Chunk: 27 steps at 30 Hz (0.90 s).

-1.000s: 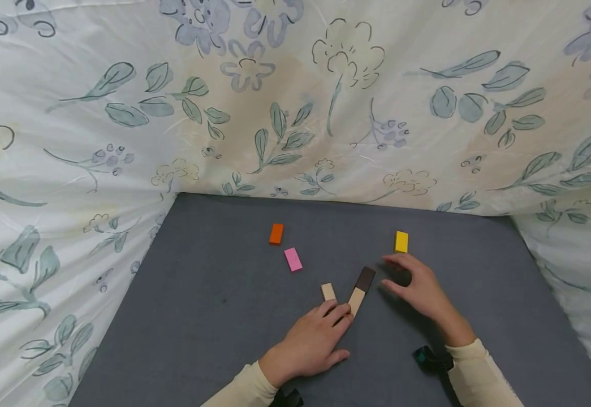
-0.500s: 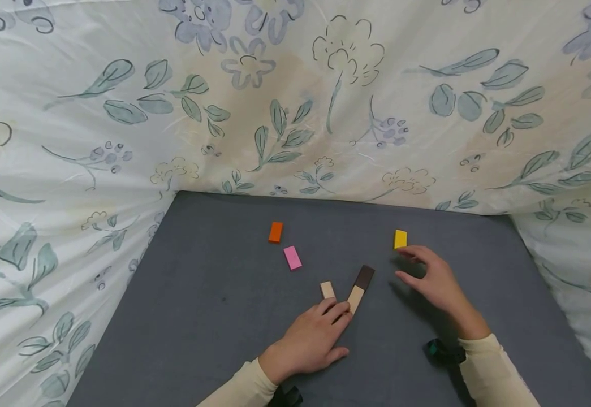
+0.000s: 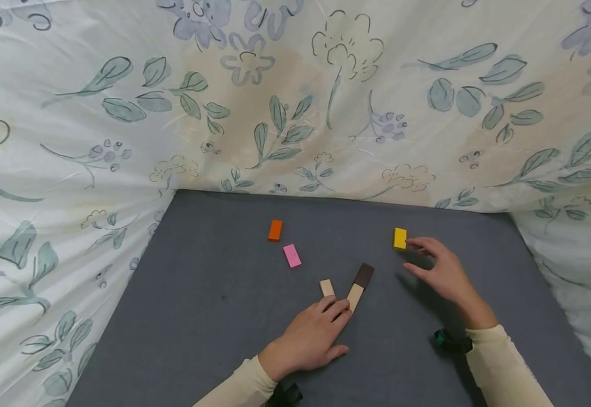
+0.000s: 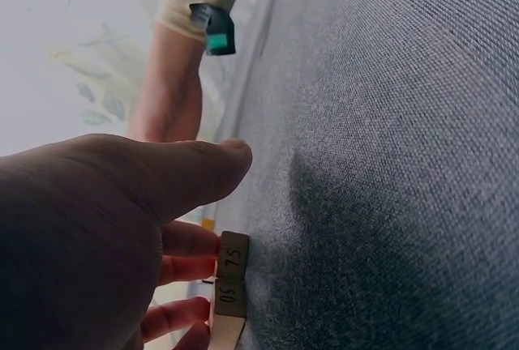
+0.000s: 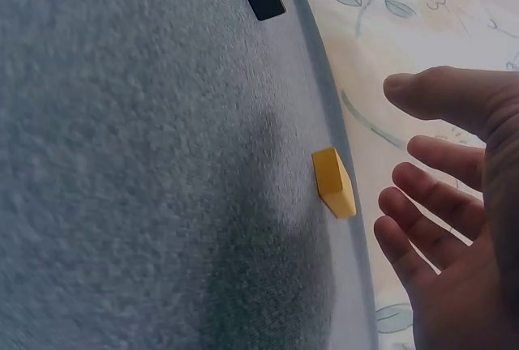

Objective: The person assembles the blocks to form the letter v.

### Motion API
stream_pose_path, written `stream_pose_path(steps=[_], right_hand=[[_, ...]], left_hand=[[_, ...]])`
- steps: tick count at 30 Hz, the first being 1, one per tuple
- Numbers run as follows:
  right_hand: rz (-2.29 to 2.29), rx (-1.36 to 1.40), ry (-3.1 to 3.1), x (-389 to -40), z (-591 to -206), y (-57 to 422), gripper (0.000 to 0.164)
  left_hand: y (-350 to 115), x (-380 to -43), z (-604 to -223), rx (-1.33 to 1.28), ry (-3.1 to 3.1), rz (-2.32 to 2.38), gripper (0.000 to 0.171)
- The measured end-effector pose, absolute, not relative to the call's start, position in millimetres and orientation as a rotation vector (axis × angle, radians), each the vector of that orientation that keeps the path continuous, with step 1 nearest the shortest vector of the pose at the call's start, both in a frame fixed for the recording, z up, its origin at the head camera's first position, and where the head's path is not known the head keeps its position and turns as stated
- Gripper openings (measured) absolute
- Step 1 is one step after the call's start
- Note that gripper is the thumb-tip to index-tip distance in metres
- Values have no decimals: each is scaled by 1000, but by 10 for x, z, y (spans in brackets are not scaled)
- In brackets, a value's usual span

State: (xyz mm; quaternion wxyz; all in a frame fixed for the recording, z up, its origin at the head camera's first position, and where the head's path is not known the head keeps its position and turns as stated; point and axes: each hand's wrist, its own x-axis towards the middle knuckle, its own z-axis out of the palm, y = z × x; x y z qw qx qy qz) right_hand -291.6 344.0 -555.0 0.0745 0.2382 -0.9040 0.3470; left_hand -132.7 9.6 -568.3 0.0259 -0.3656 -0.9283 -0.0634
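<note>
The fingers of the right hand (image 3: 447, 277) are parted and gently bent, the thumb held well off from the index finger, with nothing between them. Just left of the index fingertip lies the yellow rectangular block (image 3: 399, 238), very near in the head view, though the right wrist view shows a gap, so the 2 look apart. Its long axis runs roughly away from the person, so the fingers come at its right long side, while the thumb tip sits nearer the person than the block does. What a grasp would turn on, I judge, is that sideways offset: the block is beside the opening of thumb and fingers, not inside it. The right hand is clearly the nearer of the 2. The left hand (image 3: 307, 339) is well apart from the yellow block, to its left and toward the person, its fingers spread and resting at 2 pale wooden blocks, the left pale block (image 3: 327, 288) and the right pale block (image 3: 354, 298); nothing appears clasped. Nearer to the yellow block than these lies a dark brown block (image 3: 363, 275), seeming to meet the right pale block end to end. Farther left of the yellow block lie a pink block (image 3: 292, 256), slightly closer to the person, and an orange block (image 3: 275, 230), about level with it, on the grey worktop (image 3: 188, 333).
</note>
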Motion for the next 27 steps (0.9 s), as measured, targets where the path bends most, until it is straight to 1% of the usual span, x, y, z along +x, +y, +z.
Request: stream_pose_path(steps=[19, 27], right_hand=[[1056, 672, -2755, -3078, -5492, 3550, 59], [1138, 670, -2762, -3217, -5463, 3578, 62]], left_hand=[[120, -1338, -5661, -1120, -2875, -176, 65], [141, -1345, -5668, -1105, -2894, -170, 66]])
